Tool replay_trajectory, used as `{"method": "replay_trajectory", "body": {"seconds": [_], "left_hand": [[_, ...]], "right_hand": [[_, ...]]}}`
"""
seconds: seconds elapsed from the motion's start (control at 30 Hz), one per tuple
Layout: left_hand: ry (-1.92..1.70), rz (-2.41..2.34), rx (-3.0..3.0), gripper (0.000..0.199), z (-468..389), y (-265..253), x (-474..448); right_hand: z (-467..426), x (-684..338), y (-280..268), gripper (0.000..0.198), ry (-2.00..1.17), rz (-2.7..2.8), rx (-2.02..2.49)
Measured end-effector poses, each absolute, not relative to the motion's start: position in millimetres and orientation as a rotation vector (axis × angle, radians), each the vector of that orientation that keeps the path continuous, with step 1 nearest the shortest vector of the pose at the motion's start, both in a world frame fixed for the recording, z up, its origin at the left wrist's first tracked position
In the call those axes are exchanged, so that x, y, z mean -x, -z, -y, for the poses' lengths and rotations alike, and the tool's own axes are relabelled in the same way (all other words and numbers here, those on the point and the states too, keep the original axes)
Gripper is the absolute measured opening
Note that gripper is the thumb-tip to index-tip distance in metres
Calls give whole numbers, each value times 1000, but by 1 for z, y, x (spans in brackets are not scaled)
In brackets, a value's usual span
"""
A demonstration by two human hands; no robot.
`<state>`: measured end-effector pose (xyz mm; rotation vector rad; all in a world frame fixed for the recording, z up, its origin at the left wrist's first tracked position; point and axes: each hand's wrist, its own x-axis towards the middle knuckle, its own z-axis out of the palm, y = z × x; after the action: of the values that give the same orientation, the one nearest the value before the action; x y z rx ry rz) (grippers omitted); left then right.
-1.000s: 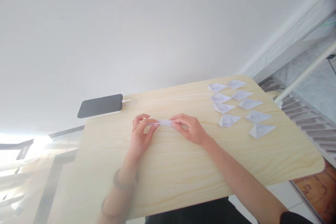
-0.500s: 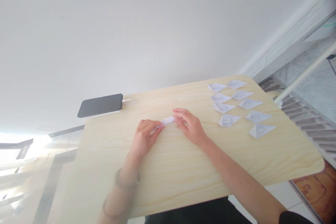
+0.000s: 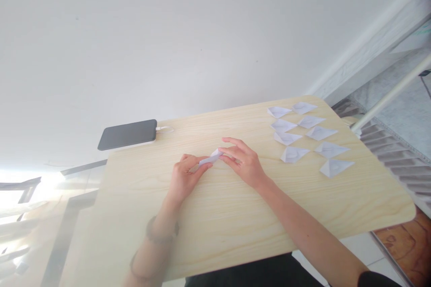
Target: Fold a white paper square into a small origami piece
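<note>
A small folded white paper (image 3: 211, 158) is held just above the wooden tabletop, stretched between my two hands. My left hand (image 3: 185, 173) pinches its left end between thumb and fingers. At the other end, the thumb and a finger of my right hand (image 3: 245, 162) grip the tip, while another finger points up and away. The paper looks narrow and slightly bent, with its right part raised. Fingertips cover both of its ends.
Several folded white paper pieces (image 3: 294, 154), kite-shaped, lie in two rows at the table's right. A black phone (image 3: 128, 135) with a white cable (image 3: 165, 129) rests at the far left edge. Behind the table (image 3: 235, 233) rises a white wall (image 3: 188, 45).
The right thumb and finger have closed on the paper's right end, and another finger has lifted. The paper's right part now stands up more. The left hand has barely moved.
</note>
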<state>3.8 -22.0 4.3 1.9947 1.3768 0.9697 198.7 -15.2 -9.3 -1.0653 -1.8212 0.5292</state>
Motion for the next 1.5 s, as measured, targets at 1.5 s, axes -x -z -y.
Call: {"method": "replay_trajectory", "body": {"seconds": [1.5], "left_hand": [[-923, -1368, -2247, 19, 15, -3, 7]], "right_hand": [[16, -204, 5, 19, -553, 1765, 1045]]}}
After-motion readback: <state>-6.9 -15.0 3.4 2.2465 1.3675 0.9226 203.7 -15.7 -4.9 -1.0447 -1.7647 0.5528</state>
